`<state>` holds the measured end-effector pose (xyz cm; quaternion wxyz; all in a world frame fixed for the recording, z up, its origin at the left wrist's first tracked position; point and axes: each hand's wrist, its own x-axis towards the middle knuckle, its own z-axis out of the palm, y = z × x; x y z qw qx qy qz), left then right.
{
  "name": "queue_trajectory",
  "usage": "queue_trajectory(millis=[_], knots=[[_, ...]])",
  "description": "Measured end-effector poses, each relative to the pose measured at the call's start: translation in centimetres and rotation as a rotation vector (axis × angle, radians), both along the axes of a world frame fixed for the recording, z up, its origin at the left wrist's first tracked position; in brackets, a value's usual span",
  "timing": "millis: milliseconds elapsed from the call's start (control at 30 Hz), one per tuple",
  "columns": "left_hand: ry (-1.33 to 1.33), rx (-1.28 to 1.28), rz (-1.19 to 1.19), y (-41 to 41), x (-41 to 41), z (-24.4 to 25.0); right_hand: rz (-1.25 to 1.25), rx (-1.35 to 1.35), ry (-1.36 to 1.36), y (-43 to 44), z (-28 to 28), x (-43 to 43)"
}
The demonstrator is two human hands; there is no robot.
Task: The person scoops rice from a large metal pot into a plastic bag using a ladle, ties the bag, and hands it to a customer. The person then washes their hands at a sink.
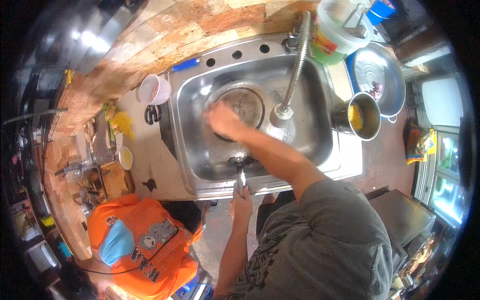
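Observation:
My left hand (242, 204) grips the pale handle of a kitchen tool (240, 176) at the sink's front edge. The tool's dark head points into the stainless steel sink (330, 123), but its exact kind is unclear. My right hand (224, 119) reaches across the basin, blurred by motion; whether it holds anything is hard to make out. Beneath and beside it lies a round perforated metal strainer (247, 103) on the basin floor. A flexible metal faucet hose (298, 60) hangs down to its spray head (281, 114), right of the strainer.
Left of the sink stand a white plastic tub (155, 90) and black-handled scissors (153, 114). To the right are a steel pot (363, 116), a large basin (397, 82) and a clear bucket (337, 37). A person in an orange shirt (150, 240) is close at my left.

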<state>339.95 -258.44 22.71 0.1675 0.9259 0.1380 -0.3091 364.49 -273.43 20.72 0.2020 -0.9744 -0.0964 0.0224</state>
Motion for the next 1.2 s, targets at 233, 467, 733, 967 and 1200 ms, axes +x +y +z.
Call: queue_trajectory(millis=[233, 467, 733, 967, 1200], knots=[[0.099, -0.001, -0.055, 0.6, 0.9, 1.6, -0.332, 0.274, -0.114, -3.5, -0.7, -3.6], [-0.734, -0.101, 0.009, 0.2, 3.8, -0.6, -0.511, 0.303, -0.242, -5.9, -2.6, -12.3], [-0.350, -1.227, 0.664, -1.5, 11.8, -3.5, -0.128, 0.289, -0.335, -1.7, -1.1, -12.0], [-0.549, -0.956, 0.455, -2.8, 11.0, -4.6, -0.077, 0.290, -0.166, -1.4, -1.1, 1.6], [-0.449, -1.194, 0.579, -3.7, 11.2, -4.3, 0.123, -0.175, 0.218, 1.8, 0.3, 6.1]])
